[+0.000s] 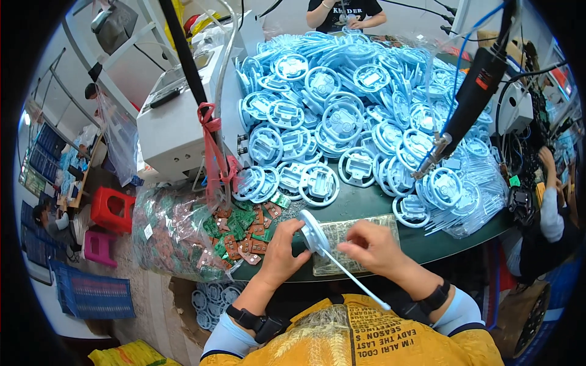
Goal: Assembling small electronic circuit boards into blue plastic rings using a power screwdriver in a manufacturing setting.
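Note:
My left hand [282, 251] grips a light blue round plastic part [314, 233] by its rim, holding it tilted on edge. From the part a long pale stick [360, 283] slants down towards my body on the right. My right hand [377, 249] hovers just right of the part, apart from it. Its fingers are curled with thumb and forefinger drawn together, and whatever may be between them is too small to make out. Under both hands lies a tape-covered flat block [386, 230] on the green table [342, 207].
Light blue round parts [342, 116] form a large heap ahead. Small green and brown circuit boards [244, 233] lie left, beside a filled plastic bag [171, 232]. A black cylindrical tool [476, 85] hangs at right; a grey machine box [183, 116] stands left. Other people [345, 15] sit nearby.

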### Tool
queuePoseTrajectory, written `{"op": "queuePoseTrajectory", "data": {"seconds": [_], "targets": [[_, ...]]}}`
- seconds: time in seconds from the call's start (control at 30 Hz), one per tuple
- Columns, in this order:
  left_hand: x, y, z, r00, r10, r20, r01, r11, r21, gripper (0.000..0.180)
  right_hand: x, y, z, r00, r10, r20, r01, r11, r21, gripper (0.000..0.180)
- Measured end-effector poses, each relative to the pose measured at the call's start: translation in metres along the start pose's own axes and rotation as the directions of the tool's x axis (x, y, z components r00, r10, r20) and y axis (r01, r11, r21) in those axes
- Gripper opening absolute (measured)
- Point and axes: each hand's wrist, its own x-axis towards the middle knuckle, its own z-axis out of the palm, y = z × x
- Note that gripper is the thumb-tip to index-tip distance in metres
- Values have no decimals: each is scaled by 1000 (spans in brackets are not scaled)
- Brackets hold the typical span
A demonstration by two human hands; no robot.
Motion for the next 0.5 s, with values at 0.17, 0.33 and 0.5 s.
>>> {"op": "queuePoseTrajectory", "data": {"seconds": [0.17,0.33,0.5], "targets": [[0,14,3,997,75,25,-76,997,20,73,12,10,29,973,-225,57,232,949,-215,38],[1,18,9,991,132,16,-133,990,46,76,9,12,30,961,-275,-21,264,939,-219,36],[10,25,11,996,84,20,-85,996,30,70,-5,23,20,989,-147,-27,145,986,-78,30]]}}
